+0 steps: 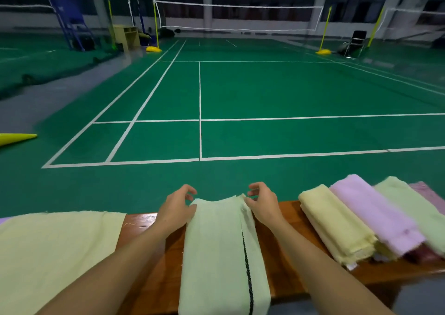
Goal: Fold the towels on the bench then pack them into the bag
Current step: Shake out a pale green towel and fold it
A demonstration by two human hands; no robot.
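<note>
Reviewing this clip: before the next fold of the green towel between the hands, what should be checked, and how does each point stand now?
1. Green towel lies flat along the bench: ok.
2. Left hand at the far left corner: ok; grip cannot tell.
3. Right hand at the far right corner: ok; grip cannot tell.
4. Long edges aligned: not ok, a strip shows separately along the right side.
5. Folded towels stacked clear on the right: ok.
6. Bag within reach: cannot tell, none in view.

bench: brown wood, at the court's edge
left: flat yellow towel
middle: folded green towel
right: row of folded towels, yellow, pink, green
</note>
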